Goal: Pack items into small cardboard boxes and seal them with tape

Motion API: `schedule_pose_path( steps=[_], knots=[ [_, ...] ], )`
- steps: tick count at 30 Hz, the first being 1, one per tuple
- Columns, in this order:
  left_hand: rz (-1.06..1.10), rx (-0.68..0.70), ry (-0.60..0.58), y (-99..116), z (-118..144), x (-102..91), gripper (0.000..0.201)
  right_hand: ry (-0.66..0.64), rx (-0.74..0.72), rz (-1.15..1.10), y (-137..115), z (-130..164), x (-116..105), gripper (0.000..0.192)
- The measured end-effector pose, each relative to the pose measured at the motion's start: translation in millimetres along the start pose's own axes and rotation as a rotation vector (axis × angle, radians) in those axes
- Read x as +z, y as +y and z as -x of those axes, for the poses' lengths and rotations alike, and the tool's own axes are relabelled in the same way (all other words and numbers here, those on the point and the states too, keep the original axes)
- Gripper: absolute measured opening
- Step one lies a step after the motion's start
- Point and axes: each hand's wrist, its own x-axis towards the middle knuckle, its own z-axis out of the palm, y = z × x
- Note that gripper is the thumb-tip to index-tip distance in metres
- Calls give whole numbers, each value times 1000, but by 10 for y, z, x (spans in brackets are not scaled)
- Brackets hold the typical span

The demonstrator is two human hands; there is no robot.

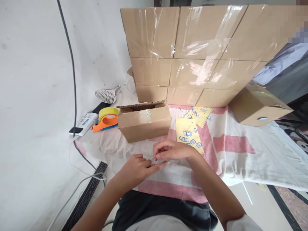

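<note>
Two hands over the cloth [235,166], close together. Left hand [143,168]: index stretched out, other fingers curled in. Right hand [172,150]: fingers bent down near that index; from where I stand, can't tell if they touch or if anything thin is pinched. Small box [146,125] just beyond them, upright on the cloth, tape patch [145,116] on its near side. Front sheet [181,128], yellow, blue-edged stickers [192,141], just beside the right hand; back sheet [205,113], also yellow, behind it. Left of the small box: orange dispenser [107,121], yellow tape [105,111], white device [88,121] by the wall [36,112]; skimmer [106,96] farther back. Tall taped cardboard [152,37] stands behind. Side box [260,104] at right, round hole in its near face. Somebody's sleeve [282,61] beyond.
</note>
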Motion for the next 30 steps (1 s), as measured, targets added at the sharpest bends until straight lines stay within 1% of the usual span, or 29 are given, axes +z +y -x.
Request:
schedule_pose_path(
  steps=[3,6,9,12,14,16,19,21,22,24,26,28,30],
  knots=[
    [45,34,-3,5,8,29,60,-153,-86,3,28,-45,-59,14],
    [94,65,23,3,5,72,54,-288,-69,3,64,-92,-85,15],
    [117,91,47,-6,-13,107,51,-330,7,-2,96,-95,-102,19],
    [119,118,52,-9,-26,137,48,-338,31,-27,93,-40,-120,26],
    [128,117,47,-2,-25,157,48,-325,17,-12,68,5,-131,29],
    [162,88,38,11,-14,171,49,-277,-30,48,27,41,-143,28],
    [271,-20,24,37,18,171,43,-183,-135,201,-78,84,-154,23],
    [413,-145,-1,55,51,156,38,-131,-199,317,-186,118,-140,21],
    [518,-210,-27,65,72,143,37,-108,-222,377,-253,138,-121,21],
    [759,-317,-93,81,123,104,40,-67,-236,510,-408,180,-57,23],
    [961,-391,-134,91,183,45,43,-33,-229,653,-580,217,34,26],
    [1075,-456,-143,87,241,-35,44,-10,-237,800,-747,239,131,27],
    [1123,-497,-167,63,281,-130,45,-9,-255,939,-894,246,203,25]
  ],
)
